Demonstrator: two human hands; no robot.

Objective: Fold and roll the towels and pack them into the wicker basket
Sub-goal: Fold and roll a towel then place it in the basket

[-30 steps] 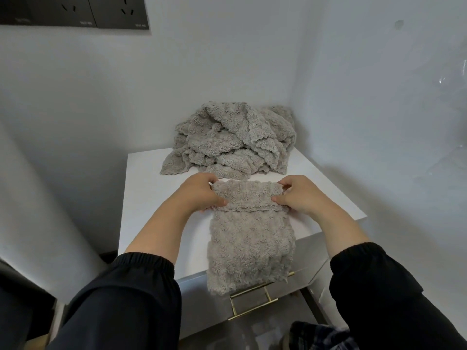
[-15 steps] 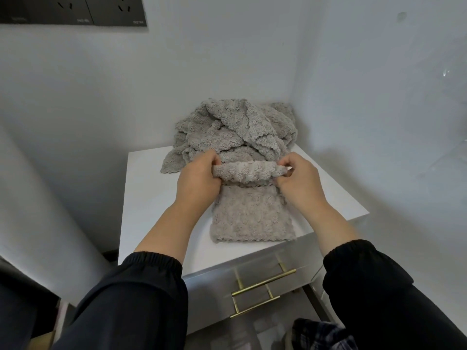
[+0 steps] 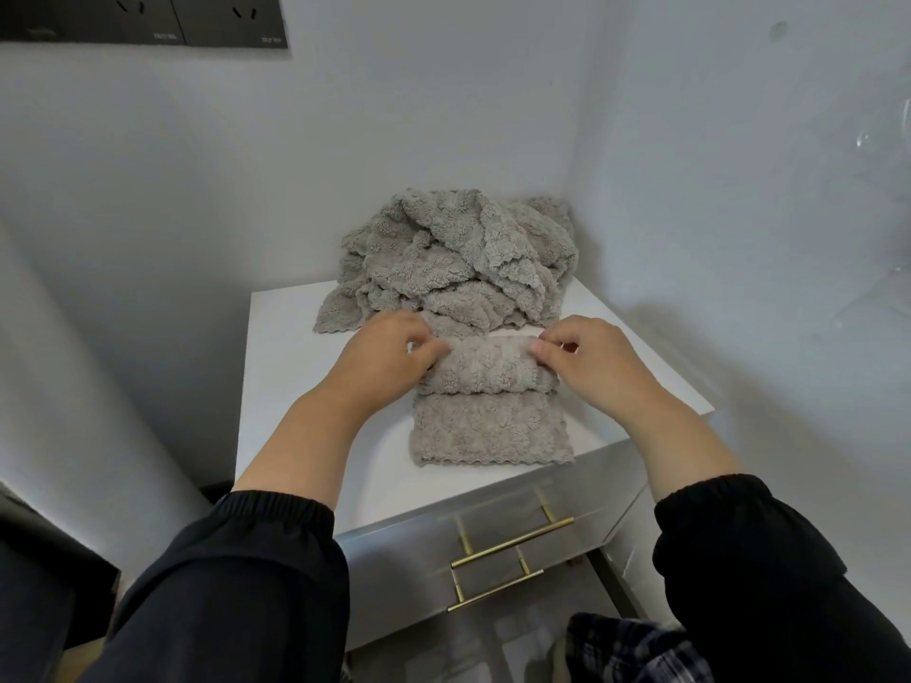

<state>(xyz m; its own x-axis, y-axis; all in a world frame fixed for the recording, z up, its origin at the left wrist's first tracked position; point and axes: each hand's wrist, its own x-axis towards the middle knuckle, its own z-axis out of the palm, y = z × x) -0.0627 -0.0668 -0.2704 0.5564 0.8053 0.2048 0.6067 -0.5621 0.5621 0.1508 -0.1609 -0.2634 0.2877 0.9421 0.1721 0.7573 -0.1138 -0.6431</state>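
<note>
A folded grey towel (image 3: pixel 490 426) lies on the white cabinet top (image 3: pixel 286 367), its far end rolled into a thick roll and its near end flat. My left hand (image 3: pixel 389 359) grips the roll's left end with curled fingers. My right hand (image 3: pixel 586 362) pinches the roll's right end. Behind the roll sits a crumpled pile of grey towels (image 3: pixel 458 263) against the wall corner. No wicker basket is in view.
The cabinet stands in a corner between two white walls. Its drawers have gold bar handles (image 3: pixel 512 542) below the front edge. Dark wall sockets (image 3: pixel 148 17) sit at the top left. A plaid fabric (image 3: pixel 626 648) shows at the bottom right.
The towel hung over the cabinet's front edge a second ago; it now lies fully on top. The roll has grown thicker and moved nearer, leaving a shorter flat part.
</note>
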